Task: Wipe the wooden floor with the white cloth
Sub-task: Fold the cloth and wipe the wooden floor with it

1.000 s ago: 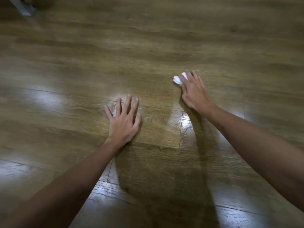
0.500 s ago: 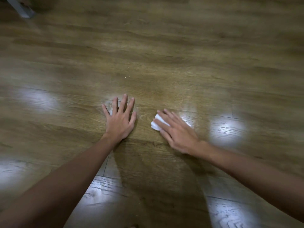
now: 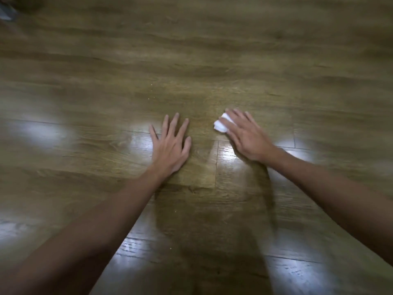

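Observation:
The wooden floor (image 3: 212,60) fills the head view, brown planks with glossy light patches. My left hand (image 3: 170,145) lies flat on the floor at the centre, fingers spread. A small crumpled white cloth (image 3: 220,125) sits on the floor to the right of it. My right hand (image 3: 246,135) presses down on the cloth with straight fingers, covering most of it; only its left end shows. The right hand is slightly blurred.
A grey object (image 3: 6,12) shows at the far top left corner, partly cut off by the frame edge. A few pale specks (image 3: 151,84) lie on the planks beyond my hands. Bare floor extends on all sides.
My right hand slid the cloth from far right toward me and next to the left hand, then back out to the right and slightly away. The left hand stayed planted.

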